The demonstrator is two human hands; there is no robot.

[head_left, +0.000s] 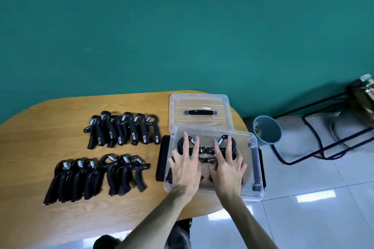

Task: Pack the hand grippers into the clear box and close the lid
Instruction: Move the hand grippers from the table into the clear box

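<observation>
Both forearms reach up from the bottom of the head view into the clear box (255, 178), which sits at the right end of the wooden table (50, 127) and overhangs its edge. Inside it, the left hand (185, 164) lies with straight, spread fingers pressing on a black hand gripper (183, 140), and the right hand (227, 162) does likewise on a second gripper (232, 144), fingers splayed rather than curled round anything. Just behind the box, touching its far wall, lies the clear lid (199, 110) with a dark handle, flat on the table. Left of the box lie two rows of loose hand grippers: a far row (123, 129) and a near row (97, 176). Right of the table, on the tiled floor, stands a grey-blue bin (267, 130).
</observation>
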